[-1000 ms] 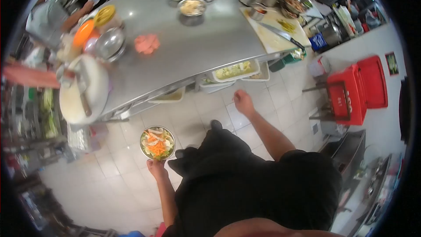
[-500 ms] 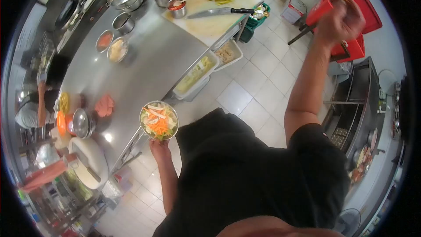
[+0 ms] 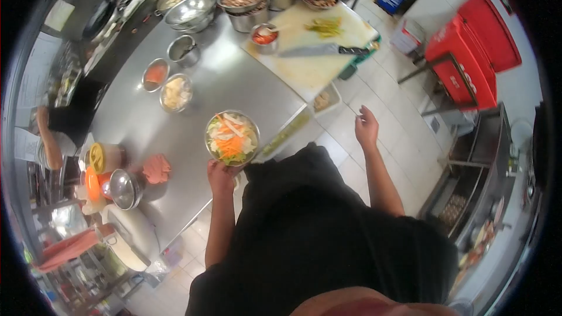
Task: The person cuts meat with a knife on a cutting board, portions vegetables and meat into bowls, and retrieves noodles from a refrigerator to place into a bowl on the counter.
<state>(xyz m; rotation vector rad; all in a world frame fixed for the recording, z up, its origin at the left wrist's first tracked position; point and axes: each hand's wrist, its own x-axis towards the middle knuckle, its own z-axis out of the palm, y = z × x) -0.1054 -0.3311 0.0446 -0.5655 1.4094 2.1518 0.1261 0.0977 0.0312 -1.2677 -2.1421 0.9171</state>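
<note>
My left hand [image 3: 220,177] is closed on the near rim of a metal bowl of salad [image 3: 232,138]. Shredded carrot, pale strips and green leaves fill the bowl, which is held over the edge of the steel table [image 3: 205,85]. My right hand [image 3: 366,127] is in the air over the tiled floor, to the right of the table. Its fingers are curled in toward the thumb, and whatever may be between them is too small to make out. A folded pink cloth [image 3: 157,168] lies on the table, left of the bowl.
A knife [image 3: 328,51] and cut green vegetables [image 3: 324,27] lie on the cutting board [image 3: 281,73]. Small metal bowls [image 3: 175,93] stand on the table. A red cooler [image 3: 462,73] with its lid raised is at right. Another person's arm [image 3: 50,140] shows at far left.
My right hand has come down and left, away from the red cooler. My left hand still holds the bowl, now farther over the table. The view has shifted.
</note>
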